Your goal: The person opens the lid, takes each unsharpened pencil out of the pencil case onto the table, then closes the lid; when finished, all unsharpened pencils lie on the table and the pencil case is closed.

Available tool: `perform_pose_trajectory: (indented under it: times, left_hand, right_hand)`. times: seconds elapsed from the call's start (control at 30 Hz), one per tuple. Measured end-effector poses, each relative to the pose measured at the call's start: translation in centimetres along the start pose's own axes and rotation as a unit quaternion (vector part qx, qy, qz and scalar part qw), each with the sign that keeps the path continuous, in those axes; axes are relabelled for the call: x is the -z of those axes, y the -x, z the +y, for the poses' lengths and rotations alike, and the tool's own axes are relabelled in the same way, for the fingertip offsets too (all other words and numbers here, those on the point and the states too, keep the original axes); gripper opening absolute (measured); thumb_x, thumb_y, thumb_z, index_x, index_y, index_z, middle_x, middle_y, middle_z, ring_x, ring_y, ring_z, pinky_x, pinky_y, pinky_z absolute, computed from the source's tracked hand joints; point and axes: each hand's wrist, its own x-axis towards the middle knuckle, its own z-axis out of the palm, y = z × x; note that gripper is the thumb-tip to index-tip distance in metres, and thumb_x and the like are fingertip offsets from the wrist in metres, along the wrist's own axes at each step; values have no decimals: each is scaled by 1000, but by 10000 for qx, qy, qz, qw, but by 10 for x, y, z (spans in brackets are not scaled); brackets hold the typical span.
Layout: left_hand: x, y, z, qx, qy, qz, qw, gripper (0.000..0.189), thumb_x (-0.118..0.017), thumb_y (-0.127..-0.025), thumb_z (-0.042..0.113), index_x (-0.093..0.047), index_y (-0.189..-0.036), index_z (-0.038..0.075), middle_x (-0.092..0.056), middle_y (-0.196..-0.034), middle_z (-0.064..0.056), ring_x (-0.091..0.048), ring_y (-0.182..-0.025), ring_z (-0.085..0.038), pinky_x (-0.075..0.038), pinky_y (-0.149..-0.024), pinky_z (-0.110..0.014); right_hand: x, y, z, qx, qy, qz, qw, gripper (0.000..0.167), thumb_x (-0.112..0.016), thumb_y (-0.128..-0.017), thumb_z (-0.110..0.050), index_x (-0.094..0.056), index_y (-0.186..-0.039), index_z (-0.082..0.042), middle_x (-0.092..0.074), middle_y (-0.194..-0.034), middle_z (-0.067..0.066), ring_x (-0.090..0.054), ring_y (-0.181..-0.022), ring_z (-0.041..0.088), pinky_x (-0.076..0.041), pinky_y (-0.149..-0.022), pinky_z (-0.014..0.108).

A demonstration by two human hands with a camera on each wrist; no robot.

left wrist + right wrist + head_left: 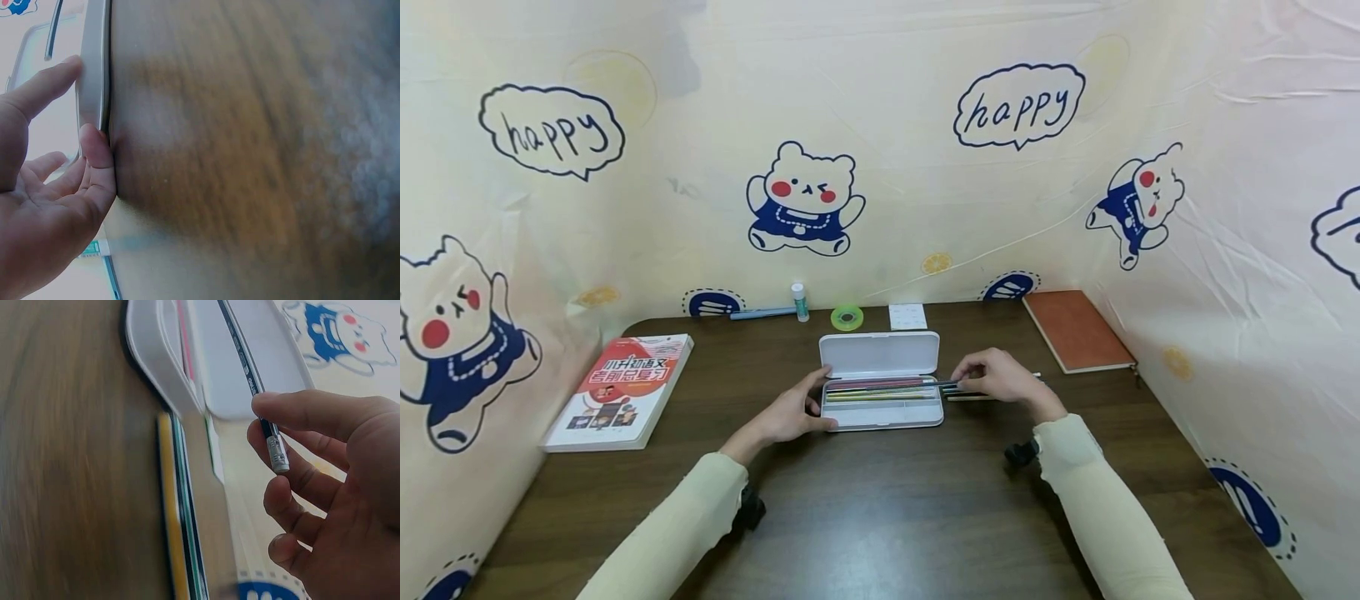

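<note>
Holding the dark pencil (242,356): our right hand (997,375) pinches it near the eraser end, the rest reaching over the pencil case (882,427); gripped so far back, the far end could dip or swing.
Right hand: thumb and fingertips narrow on the pencil; if they slacken, we judge it could drop crookedly across the rim.
Pencil case: open on the surface (880,517) before us; a knock on its right end could turn it.
Left hand (786,415): thumb and fingers grip the left end; too light a hold might let it slide.
Pencils inside (880,397): lying lengthwise; the dark one could cross them.
Loose pencils (169,487): just off the right end, near our right hand; a brushing knuckle could set them rolling.
Lid (880,357): open along the far side; a jolt could tip it down.
</note>
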Motion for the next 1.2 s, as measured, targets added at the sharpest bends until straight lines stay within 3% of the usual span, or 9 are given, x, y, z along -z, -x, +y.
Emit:
perform_pose_trajectory:
  times: [0.3, 0.57, 0.93, 1.2]
  left_hand:
    - [1, 1, 1, 16, 13, -19, 10000, 97, -80, -86, 30, -19, -160, 21, -46, -149, -13, -54, -94, -18, -43, -82, -32]
    - [1, 1, 1, 81, -3, -35, 10000, 96, -80, -86, 31, -19, -160, 21, -46, -148, -13, -54, -95, -18, -43, -82, -32]
    - [1, 1, 2, 75, -17, -23, 10000, 95, -80, -86, 31, -20, -160, 22, -47, -147, -14, -54, -94, -18, -43, -82, -32]
    - [1, 0, 2, 121, 16, -37, 9999, 95, -80, -86, 31, -21, -159, 22, -46, -147, -14, -54, -95, -19, -43, -81, -32]
  right_hand:
    - [29, 29, 25, -375, 102, 257, 9989, 9, -73, -91, -15, -77, -99, -13, -74, -92, -2, -58, -80, 16, -48, -72, 30]
    - [47, 57, 46, -871, 96, 205, 9959, 13, -71, -92, -16, -76, -102, -11, -74, -97, 1, -59, -87, 17, -48, -75, 32]
    - [52, 82, 74, -1100, 127, 50, 9938, 9, -71, -92, -17, -76, -100, -17, -75, -104, 3, -63, -97, 18, -50, -90, 44]
    - [48, 85, 84, -1111, 263, 13, 9935, 7, -71, -92, -15, -77, -96, -18, -74, -103, 3, -61, -92, 17, -49, -84, 39]
